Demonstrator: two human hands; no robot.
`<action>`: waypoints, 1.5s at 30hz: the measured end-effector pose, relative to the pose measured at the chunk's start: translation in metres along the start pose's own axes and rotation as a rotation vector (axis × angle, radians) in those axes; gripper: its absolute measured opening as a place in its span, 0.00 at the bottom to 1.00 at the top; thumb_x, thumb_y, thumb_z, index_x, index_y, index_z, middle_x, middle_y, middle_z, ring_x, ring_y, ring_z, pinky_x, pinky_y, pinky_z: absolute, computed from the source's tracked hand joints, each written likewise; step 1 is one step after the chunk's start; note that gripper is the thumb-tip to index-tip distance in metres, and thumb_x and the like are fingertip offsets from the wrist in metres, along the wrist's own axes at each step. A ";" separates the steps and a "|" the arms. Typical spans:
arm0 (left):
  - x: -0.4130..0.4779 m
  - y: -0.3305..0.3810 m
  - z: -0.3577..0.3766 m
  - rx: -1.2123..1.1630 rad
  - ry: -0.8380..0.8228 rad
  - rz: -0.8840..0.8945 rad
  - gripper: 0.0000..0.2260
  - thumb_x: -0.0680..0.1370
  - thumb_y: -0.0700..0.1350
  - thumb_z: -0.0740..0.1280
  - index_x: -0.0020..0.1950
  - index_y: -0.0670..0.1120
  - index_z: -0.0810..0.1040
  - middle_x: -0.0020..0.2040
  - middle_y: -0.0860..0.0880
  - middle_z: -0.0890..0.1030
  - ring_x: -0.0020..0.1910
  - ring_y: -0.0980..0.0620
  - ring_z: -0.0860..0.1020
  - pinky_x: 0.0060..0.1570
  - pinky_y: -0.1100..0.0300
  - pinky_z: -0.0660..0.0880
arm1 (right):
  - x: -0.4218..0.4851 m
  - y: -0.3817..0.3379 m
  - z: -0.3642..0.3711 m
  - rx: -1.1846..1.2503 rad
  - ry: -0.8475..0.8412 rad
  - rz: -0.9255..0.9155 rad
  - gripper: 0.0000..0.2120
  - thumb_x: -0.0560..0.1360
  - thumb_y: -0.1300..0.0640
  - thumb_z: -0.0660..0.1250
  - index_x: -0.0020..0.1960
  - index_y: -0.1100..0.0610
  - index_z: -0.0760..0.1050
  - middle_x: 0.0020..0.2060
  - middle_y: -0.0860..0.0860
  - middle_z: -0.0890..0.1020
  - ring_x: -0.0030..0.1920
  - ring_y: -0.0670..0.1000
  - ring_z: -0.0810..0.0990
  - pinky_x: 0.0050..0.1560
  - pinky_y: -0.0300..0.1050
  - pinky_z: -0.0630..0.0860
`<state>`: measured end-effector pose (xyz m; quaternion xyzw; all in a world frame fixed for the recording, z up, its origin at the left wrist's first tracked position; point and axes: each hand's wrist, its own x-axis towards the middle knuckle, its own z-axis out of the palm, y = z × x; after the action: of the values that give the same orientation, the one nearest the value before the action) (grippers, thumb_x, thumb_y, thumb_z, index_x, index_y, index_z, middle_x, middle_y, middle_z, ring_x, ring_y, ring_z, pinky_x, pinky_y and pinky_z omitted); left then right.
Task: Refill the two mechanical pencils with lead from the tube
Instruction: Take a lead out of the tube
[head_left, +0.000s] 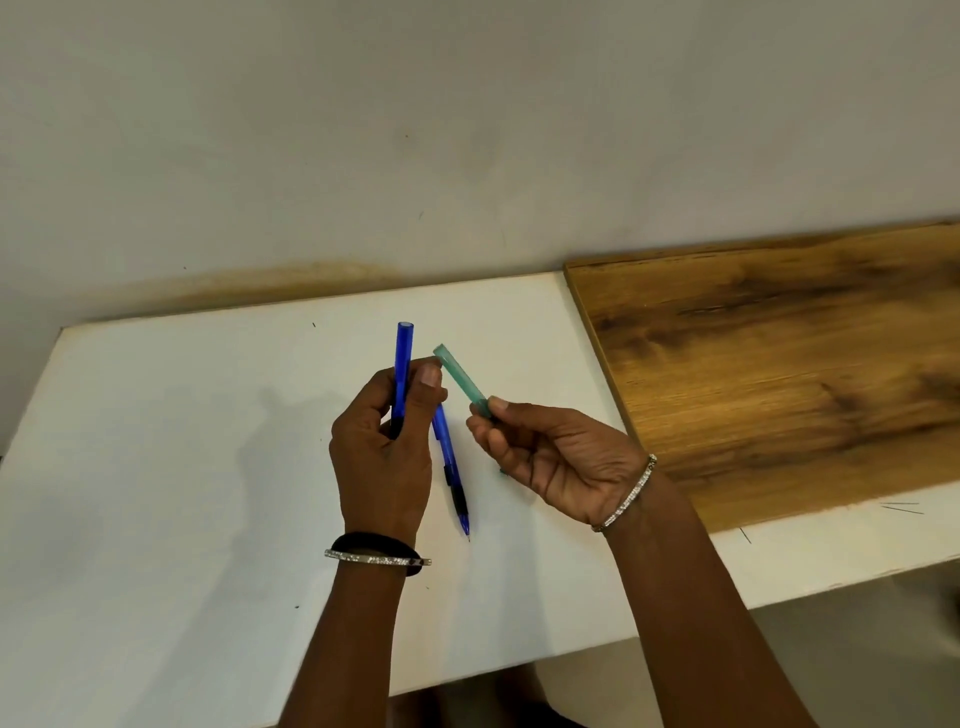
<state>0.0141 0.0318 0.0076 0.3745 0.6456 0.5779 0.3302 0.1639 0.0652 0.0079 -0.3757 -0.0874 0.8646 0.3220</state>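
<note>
My left hand (382, 457) grips a blue mechanical pencil (402, 364) upright, its open top end pointing away from me above the white table (156, 441). A second blue pencil (451, 467) with a black grip lies on the table just right of that hand, tip toward me. My right hand (550, 457) pinches a teal lead tube (462, 382) and tilts it up and left, so its far end sits close to the held pencil's upper part. No lead is visible between them.
A wooden board (779, 364) lies on the table's right part. Several thin loose leads (901, 508) lie near the board's front corner. The wall (415, 130) runs close behind the table. The table's front edge is near my arms.
</note>
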 end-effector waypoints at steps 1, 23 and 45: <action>0.000 0.000 0.000 0.002 -0.004 0.001 0.14 0.71 0.59 0.64 0.50 0.54 0.81 0.42 0.50 0.85 0.24 0.59 0.72 0.30 0.64 0.69 | 0.000 0.000 0.000 0.008 0.000 0.007 0.15 0.68 0.65 0.72 0.54 0.69 0.81 0.46 0.61 0.85 0.39 0.52 0.86 0.36 0.40 0.83; 0.006 -0.014 -0.006 -0.177 -0.065 -0.233 0.03 0.73 0.49 0.73 0.43 0.50 0.84 0.30 0.51 0.80 0.21 0.58 0.63 0.20 0.68 0.64 | 0.000 -0.006 -0.007 -0.280 0.139 -0.219 0.15 0.62 0.61 0.76 0.48 0.66 0.84 0.40 0.59 0.85 0.35 0.49 0.84 0.35 0.35 0.80; 0.002 -0.016 0.000 -0.033 -0.186 -0.314 0.08 0.68 0.49 0.75 0.43 0.49 0.82 0.44 0.39 0.83 0.22 0.56 0.70 0.21 0.69 0.68 | -0.007 -0.013 -0.010 -0.455 0.233 -0.326 0.08 0.76 0.69 0.65 0.53 0.66 0.81 0.47 0.65 0.85 0.43 0.56 0.86 0.43 0.42 0.83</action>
<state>0.0112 0.0330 -0.0084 0.3154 0.6532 0.4926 0.4808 0.1810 0.0697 0.0102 -0.5158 -0.3003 0.7110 0.3718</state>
